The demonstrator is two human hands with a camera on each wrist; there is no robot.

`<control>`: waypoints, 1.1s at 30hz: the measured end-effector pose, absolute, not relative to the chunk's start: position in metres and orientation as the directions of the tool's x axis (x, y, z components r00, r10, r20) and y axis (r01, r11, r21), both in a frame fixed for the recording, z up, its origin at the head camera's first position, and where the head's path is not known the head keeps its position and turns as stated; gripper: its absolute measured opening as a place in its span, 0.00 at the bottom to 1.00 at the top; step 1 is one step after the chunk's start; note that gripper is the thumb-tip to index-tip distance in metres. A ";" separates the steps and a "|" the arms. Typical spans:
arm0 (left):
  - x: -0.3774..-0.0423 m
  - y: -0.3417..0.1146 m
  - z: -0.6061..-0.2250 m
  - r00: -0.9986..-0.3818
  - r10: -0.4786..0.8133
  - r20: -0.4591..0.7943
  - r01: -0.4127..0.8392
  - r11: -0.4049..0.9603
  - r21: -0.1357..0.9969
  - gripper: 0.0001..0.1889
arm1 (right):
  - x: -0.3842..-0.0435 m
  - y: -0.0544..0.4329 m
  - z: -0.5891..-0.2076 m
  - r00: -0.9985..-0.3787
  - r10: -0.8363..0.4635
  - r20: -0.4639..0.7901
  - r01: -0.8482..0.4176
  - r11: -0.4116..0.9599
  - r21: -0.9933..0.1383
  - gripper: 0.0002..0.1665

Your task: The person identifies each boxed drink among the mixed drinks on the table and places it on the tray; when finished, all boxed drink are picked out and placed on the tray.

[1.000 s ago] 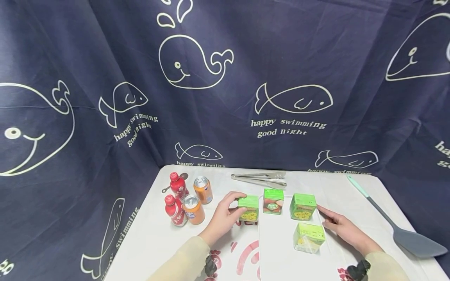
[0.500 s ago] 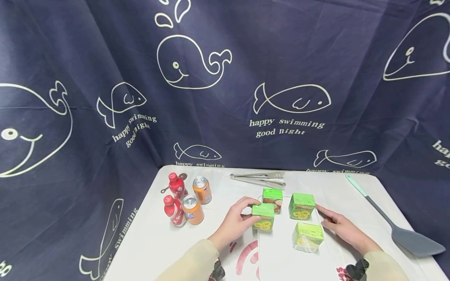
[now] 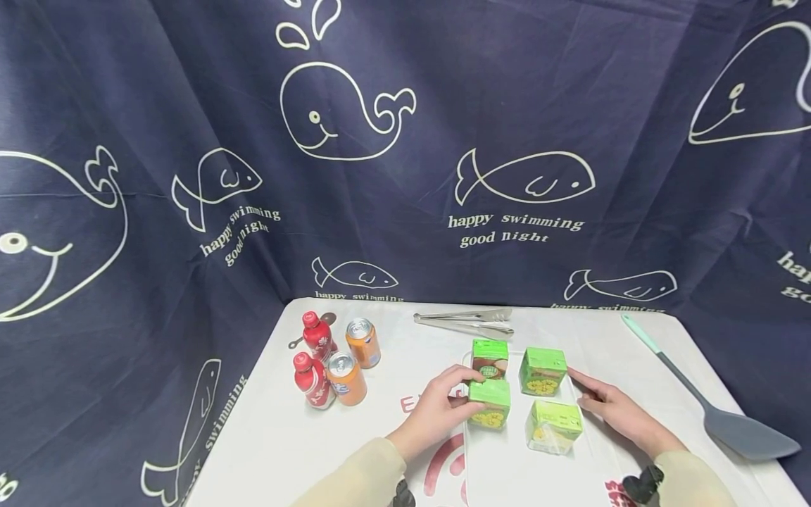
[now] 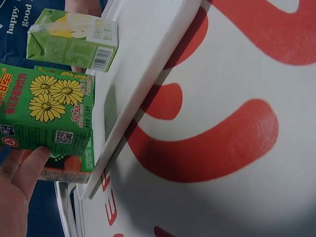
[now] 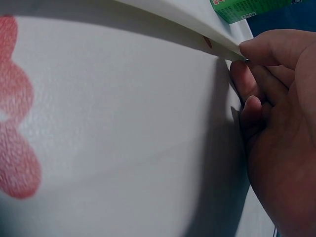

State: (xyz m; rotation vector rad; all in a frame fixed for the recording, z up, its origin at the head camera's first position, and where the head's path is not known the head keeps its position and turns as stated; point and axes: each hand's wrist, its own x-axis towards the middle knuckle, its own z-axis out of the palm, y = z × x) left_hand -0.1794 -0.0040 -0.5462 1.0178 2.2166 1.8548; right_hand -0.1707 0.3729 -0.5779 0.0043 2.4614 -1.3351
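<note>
My left hand (image 3: 438,403) grips a green drink carton with yellow flowers (image 3: 489,405), thumb on the near side and fingers on the far side. The carton is over the left part of a white board (image 3: 500,468); whether it touches the board cannot be told. Just behind it stands a green and brown carton (image 3: 490,357). Another flowered carton (image 3: 543,371) and a pale green carton (image 3: 554,427) stand on the board farther right. At the board's right edge, my right hand (image 5: 284,98) pinches the rim, thumb above and fingers curled against its side.
Two red bottles (image 3: 313,380) and two orange cans (image 3: 347,379) stand at the left of the white table (image 3: 272,443), with a dark spoon (image 3: 328,318) behind. Metal tongs (image 3: 465,324) lie at the back. A grey spatula (image 3: 747,431) with a mint handle lies at the right.
My left hand has carried the flowered carton right and toward me, from beside the board's left edge to in front of the brown one. My right hand has stayed at the board's edge.
</note>
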 end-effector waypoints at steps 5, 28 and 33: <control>-0.175 0.000 -0.547 -0.766 0.532 0.361 0.442 0.026 0.897 0.22 | -0.171 0.373 -0.579 -0.945 -0.156 -0.287 0.156 0.558 -0.815 0.42; -0.169 0.003 -0.559 -0.763 0.556 0.329 0.430 0.058 0.901 0.23 | -0.170 0.373 -0.579 -0.942 -0.150 -0.301 0.169 0.563 -0.809 0.42; -0.168 0.003 -0.561 -0.777 0.549 0.309 0.419 0.084 0.904 0.22 | -0.170 0.373 -0.578 -0.945 -0.153 -0.290 0.158 0.563 -0.811 0.42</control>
